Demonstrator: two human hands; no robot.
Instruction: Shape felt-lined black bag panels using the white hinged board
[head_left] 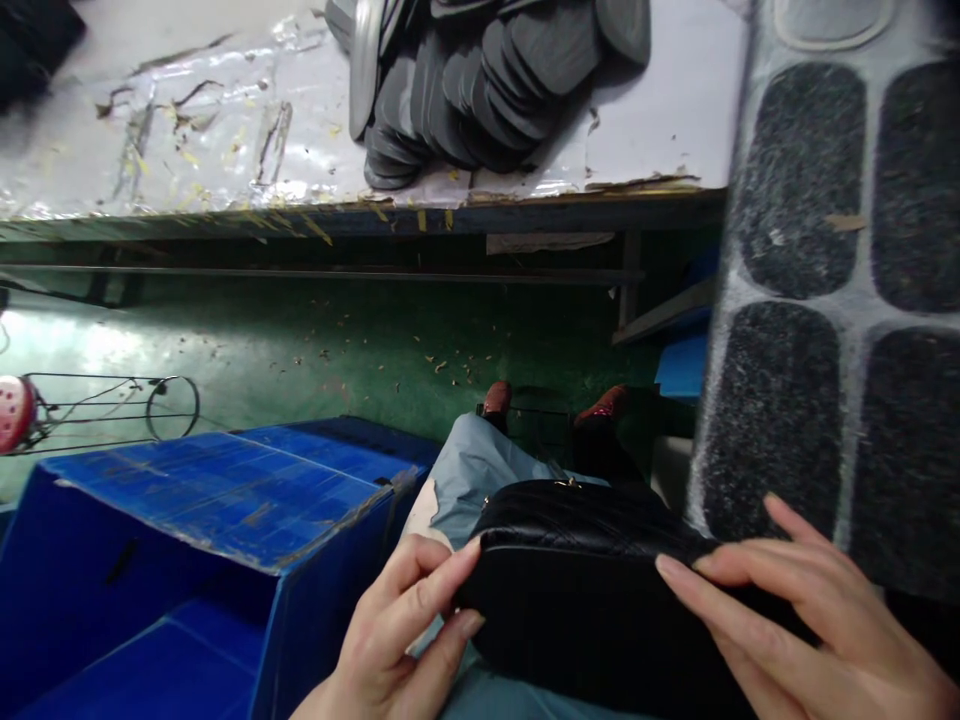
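A black quilted bag point(592, 525) lies across my lap, with small gold-coloured metal bits on its far side. A smooth flat black panel with rounded corners point(592, 620) faces up at me along the bag's near side. My left hand point(412, 620) pinches the left end, thumb on the panel and forefinger at the seam edge. At the right, my right hand point(802, 610) holds the seam edge between its fingertips, its other fingers raised. The panel's lower right part is hidden by this hand.
A pile of dark grey rounded flat pieces point(480, 90) rests on the worn white table point(225, 110) ahead. To the right stands a grey board with dark rounded patches point(795, 400). A large blue box point(225, 490) is at left, beside a wire frame point(105, 410). Scraps litter the green floor point(360, 340).
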